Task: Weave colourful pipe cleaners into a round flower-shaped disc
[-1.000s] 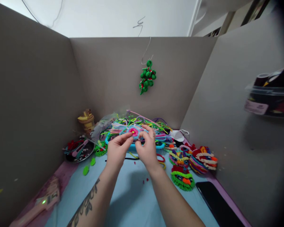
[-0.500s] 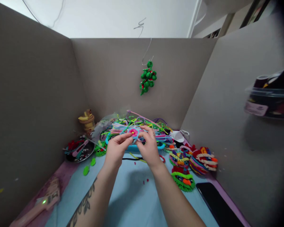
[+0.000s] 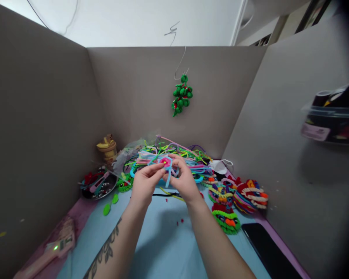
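Between my hands, above the blue cloth, is a small pipe-cleaner flower [image 3: 165, 162] with a pink middle, a yellow centre and a light blue outline. My left hand [image 3: 145, 180] pinches its left side between thumb and fingers. On the other side my right hand [image 3: 182, 179] grips it, fingers curled around the back. A light blue pipe-cleaner end [image 3: 168, 177] hangs down from the flower between the hands. Behind them lies a heap of colourful pipe cleaners [image 3: 144, 158] in a blue tray [image 3: 198, 180].
Several colourful pipe-cleaner pieces [image 3: 227, 221] and a black phone [image 3: 267, 248] lie at right. A metal bowl [image 3: 110, 188], green leaf shapes [image 3: 106, 209] and a pink glue gun [image 3: 58, 246] are at left. Grey panels [image 3: 174, 124] enclose three sides; a green ornament [image 3: 182, 97] hangs at the back.
The flower has turned slightly in my hands, and its light blue end now hangs downward. My right fingers have shifted around it; both hands stay in nearly the same place.
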`<action>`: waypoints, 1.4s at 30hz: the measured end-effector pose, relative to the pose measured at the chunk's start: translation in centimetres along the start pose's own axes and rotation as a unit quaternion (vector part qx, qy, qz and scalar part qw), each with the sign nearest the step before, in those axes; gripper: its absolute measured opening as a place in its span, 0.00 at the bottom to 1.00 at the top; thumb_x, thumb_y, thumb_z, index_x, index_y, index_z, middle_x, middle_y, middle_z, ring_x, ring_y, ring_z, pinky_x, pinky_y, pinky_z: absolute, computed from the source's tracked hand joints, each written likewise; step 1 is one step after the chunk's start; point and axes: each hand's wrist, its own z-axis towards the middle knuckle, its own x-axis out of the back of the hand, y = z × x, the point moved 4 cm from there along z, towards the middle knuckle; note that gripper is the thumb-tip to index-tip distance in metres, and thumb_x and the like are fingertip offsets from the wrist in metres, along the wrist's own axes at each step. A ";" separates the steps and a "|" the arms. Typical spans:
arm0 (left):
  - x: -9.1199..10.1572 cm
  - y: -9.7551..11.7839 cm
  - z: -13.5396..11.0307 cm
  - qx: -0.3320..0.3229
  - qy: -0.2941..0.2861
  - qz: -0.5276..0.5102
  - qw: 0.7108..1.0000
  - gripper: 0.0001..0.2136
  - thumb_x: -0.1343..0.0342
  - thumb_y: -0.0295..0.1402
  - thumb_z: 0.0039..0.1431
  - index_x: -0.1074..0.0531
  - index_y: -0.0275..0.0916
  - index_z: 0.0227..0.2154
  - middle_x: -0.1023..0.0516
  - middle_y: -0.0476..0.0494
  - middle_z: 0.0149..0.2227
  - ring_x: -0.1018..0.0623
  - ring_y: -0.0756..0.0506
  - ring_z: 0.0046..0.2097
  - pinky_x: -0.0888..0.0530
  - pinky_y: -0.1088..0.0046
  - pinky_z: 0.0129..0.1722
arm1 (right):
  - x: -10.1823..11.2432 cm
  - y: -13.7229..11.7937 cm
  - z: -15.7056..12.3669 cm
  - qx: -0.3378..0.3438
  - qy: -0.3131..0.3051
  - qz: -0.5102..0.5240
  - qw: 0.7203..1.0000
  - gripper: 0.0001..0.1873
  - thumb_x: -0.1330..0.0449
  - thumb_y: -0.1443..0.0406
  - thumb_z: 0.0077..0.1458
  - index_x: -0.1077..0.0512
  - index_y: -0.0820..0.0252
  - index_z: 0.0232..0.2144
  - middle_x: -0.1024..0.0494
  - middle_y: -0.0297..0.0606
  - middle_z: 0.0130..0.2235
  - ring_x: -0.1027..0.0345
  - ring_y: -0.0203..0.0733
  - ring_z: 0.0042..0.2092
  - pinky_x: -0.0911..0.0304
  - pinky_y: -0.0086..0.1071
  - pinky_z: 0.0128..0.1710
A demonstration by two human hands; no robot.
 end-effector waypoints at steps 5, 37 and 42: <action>0.2 0.0 -0.1 -0.035 0.016 -0.003 0.999 0.13 0.33 0.33 0.40 0.20 0.36 0.33 0.18 0.41 0.33 0.21 0.46 0.33 0.25 0.71 0.37 | -0.4 0.5 -0.1 -0.031 -0.001 0.035 0.999 0.11 0.37 0.61 0.46 0.31 0.58 0.33 0.33 0.44 0.53 0.41 0.49 0.57 0.41 0.41 0.51; 0.5 0.4 0.1 -0.100 -0.007 0.119 0.988 0.10 0.36 0.34 0.44 0.20 0.38 0.32 0.18 0.44 0.30 0.22 0.47 0.32 0.26 0.74 0.34 | 2.5 0.0 0.2 -0.054 0.123 0.009 0.991 0.07 0.35 0.59 0.44 0.27 0.56 0.25 0.34 0.39 0.53 0.43 0.47 0.57 0.50 0.42 0.57; 0.7 1.1 0.1 -0.097 -0.051 0.174 0.979 0.09 0.36 0.34 0.44 0.20 0.37 0.30 0.18 0.43 0.30 0.22 0.47 0.32 0.26 0.74 0.33 | 2.6 0.1 0.3 -0.080 0.027 0.053 0.995 0.08 0.37 0.59 0.47 0.28 0.57 0.23 0.36 0.40 0.55 0.44 0.48 0.59 0.50 0.43 0.57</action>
